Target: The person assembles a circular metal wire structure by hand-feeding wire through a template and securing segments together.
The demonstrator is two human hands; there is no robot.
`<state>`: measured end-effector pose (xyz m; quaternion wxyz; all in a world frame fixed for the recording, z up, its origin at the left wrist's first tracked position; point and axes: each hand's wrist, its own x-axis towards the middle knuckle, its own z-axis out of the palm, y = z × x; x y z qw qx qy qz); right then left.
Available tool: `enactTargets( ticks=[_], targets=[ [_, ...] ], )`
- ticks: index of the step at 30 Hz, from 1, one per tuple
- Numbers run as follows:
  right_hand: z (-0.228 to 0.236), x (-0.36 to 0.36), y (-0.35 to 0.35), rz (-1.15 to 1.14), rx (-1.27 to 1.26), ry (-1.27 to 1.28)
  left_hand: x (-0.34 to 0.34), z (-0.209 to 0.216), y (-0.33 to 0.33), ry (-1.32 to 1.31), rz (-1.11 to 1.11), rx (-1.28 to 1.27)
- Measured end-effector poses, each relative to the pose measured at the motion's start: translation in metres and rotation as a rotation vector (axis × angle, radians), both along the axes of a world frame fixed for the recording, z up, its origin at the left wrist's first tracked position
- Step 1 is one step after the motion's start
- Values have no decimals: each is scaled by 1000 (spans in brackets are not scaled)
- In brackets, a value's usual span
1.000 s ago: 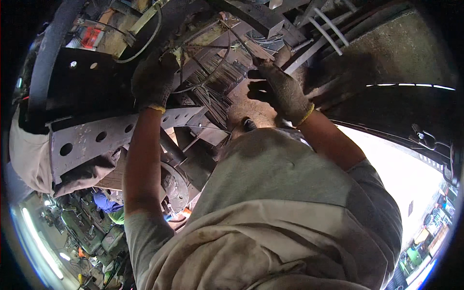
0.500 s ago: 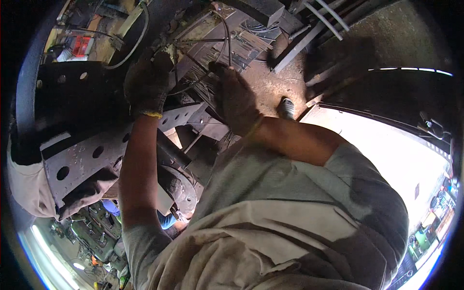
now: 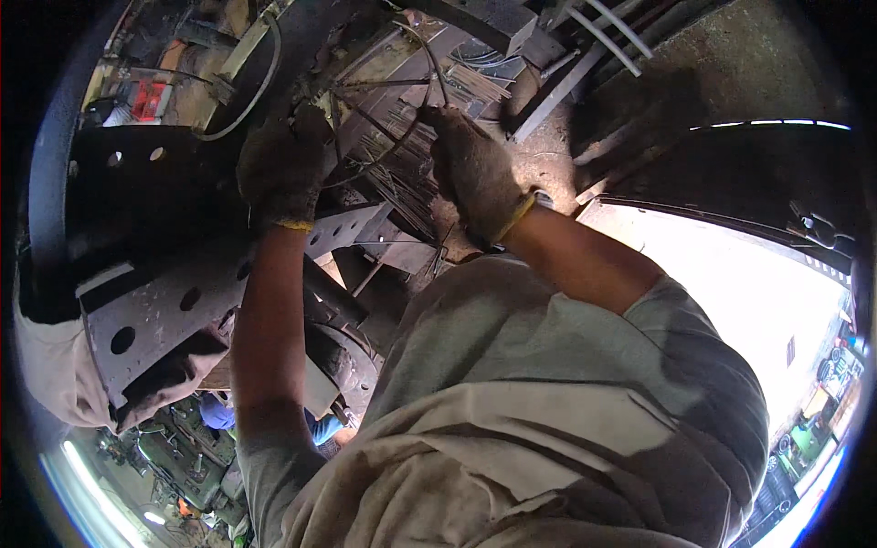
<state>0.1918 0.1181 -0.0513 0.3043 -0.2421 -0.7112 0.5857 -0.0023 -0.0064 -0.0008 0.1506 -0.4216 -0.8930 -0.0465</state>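
Gripping the wheel (image 3: 384, 83) by its rim, our right hand (image 3: 480, 172) curls tight; we can't tell what our bent left hand (image 3: 283, 169) holds. The wheel sits between them; if our grip slips, it might pinch us.

We assess this place as a metalworking workshop. We note a steel bar (image 3: 157, 321) pierced by round holes, a spoked handwheel (image 3: 388, 84), and thin rods (image 3: 402, 203) heaped beside stained flooring (image 3: 548, 163). We further record a dark green machine (image 3: 183, 461) at lower left, near a tube light (image 3: 99, 498), and crowded equipment (image 3: 829, 370) at the right edge.
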Motion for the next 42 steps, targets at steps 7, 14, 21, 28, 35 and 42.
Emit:
enactTargets(
  ticks=[7, 14, 21, 28, 35, 42],
  targets=[
    [-10, -58, -51, -241, -863, 44, -2, 4, 3, -125, -86, 37],
    [-18, -28, 3, 44, -17, -160, -15, -6, -1, -98, 35, -93],
    [-12, -28, 23, 110, -125, -251, -13, -5, -1, -47, -44, 36],
    [19, -66, -21, -338, -1000, 190, -9, -1, 1, -136, -43, 17],
    [-17, -47, -30, -142, -628, 300, -21, -13, -6, 23, -129, -22],
    [-21, -38, 35, 90, 185, -230, -7, 4, 3, -84, -42, -30]
  ],
)
